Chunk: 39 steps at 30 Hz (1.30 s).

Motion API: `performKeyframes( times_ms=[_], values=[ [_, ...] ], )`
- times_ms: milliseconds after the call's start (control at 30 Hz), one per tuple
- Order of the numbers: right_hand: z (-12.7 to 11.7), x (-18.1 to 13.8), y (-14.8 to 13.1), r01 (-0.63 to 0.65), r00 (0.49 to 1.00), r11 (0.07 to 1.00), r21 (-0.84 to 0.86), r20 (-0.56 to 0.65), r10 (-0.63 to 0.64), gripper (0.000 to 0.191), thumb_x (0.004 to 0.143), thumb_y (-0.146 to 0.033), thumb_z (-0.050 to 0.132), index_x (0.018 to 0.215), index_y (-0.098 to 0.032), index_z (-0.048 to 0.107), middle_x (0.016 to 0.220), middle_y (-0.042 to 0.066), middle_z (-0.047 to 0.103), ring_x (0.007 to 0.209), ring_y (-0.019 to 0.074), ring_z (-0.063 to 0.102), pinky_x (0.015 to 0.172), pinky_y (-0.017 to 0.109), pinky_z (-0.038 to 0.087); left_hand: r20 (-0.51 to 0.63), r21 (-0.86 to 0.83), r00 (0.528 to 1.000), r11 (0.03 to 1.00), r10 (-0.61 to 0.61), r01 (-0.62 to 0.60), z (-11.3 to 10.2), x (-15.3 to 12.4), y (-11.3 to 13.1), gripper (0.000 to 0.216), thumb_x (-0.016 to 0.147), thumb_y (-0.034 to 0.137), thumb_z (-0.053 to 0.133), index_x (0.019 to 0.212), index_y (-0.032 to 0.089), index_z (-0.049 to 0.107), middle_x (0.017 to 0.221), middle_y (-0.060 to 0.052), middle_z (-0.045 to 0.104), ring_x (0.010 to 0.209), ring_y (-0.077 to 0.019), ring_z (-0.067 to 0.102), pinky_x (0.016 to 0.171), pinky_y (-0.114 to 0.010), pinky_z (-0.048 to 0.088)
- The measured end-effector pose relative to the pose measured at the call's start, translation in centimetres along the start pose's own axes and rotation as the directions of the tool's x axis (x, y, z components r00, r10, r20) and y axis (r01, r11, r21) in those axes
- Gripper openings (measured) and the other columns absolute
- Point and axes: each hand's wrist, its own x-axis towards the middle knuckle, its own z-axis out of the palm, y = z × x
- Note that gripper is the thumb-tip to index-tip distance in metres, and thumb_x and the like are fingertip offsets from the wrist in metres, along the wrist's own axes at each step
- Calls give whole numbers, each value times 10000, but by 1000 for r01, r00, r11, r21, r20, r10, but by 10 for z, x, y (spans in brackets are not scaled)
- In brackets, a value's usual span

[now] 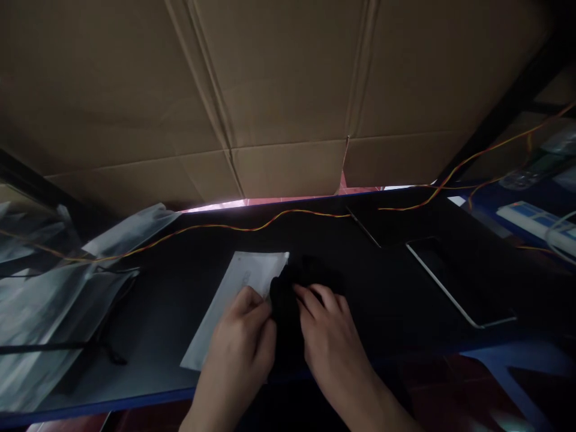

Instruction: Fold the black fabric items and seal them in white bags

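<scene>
Head view: both hands meet over a dark shelf, with a soft black item bunched up between them, right of a pale pouch that bears faint lettering. The left hand is curled almost into a fist, thumb and fingers pinched on the black item's left edge, and it covers part of the pouch. The right hand has bent fingers, tips against the item's right side; its thumb is hidden, so I cannot tell whether it grips. A white-edged device lies well apart to the right, clear plastic bags lie to the left, and a yellow-and-red wire runs across behind, before a cardboard sheet
</scene>
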Motion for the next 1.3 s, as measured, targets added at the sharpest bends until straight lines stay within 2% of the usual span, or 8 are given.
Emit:
performKeyframes(
  times_ms=[100,333,567,733,900,1067,1167,1300],
  values=[
    [-3,-2,-3,20,999,991,-131,52,-13,514,926,64,564,1322,-198,760,1371,88,792,1249,360,708,957,519,669,-54,-143,998,990,-25,17,-3,-6,-2,291,1035,178,475,865,233,705,884,-27,628,710,-150,647,603,-245,546],
    [-26,4,-9,209,975,931,-299,137,-175,417,955,-79,600,1326,-159,772,1380,133,772,1284,380,667,1054,533,620,-168,-396,975,916,-146,68,6,-19,-15,144,1065,229,544,977,262,653,931,-2,662,880,-174,685,922,-309,581],
    [-19,5,-5,504,855,863,-19,150,-496,355,1077,-133,493,1296,-117,772,1363,103,776,1357,275,623,1202,410,481,-27,-420,991,901,-128,105,0,-18,-14,187,1096,252,526,1245,282,635,1063,-21,713,943,-179,722,826,-286,592],
    [-15,6,-19,271,913,950,153,273,-304,460,1031,-273,601,1413,-43,716,1443,206,734,1447,367,583,1241,512,447,35,-399,993,910,-111,115,1,-21,-3,278,1115,274,499,1365,315,612,1128,-22,724,983,-180,729,854,-295,594],
    [-13,14,-35,-65,923,982,176,384,-8,412,1033,-212,572,1403,-135,736,1468,154,727,1453,403,576,1187,627,496,39,-366,996,927,-78,87,-7,-19,-4,319,1114,283,495,1397,332,633,1215,-27,763,1078,-199,767,919,-308,630],
    [-11,13,-18,-14,954,986,168,299,-37,480,1008,-123,562,1474,-122,676,1528,131,692,1500,382,535,1217,612,484,82,-113,995,993,52,-42,-21,-15,-28,401,1075,391,610,1471,372,666,1559,-44,672,1450,-334,641,1170,-541,581],
    [-8,12,-7,85,947,985,147,297,-126,421,1026,-102,538,1410,-108,711,1540,137,682,1527,387,508,1223,625,475,188,-26,973,991,133,-131,-21,-23,-33,611,1080,435,605,1670,410,450,1703,-32,532,1609,-385,435,1260,-726,394],
    [1,11,-2,213,927,967,139,283,-245,380,1066,-98,515,1381,-123,726,1452,123,742,1537,362,507,1230,605,473,177,-11,974,990,140,-140,-21,-38,-20,641,1123,408,493,1734,418,300,1733,-11,478,1626,-359,392,1226,-683,448]
  ],
)
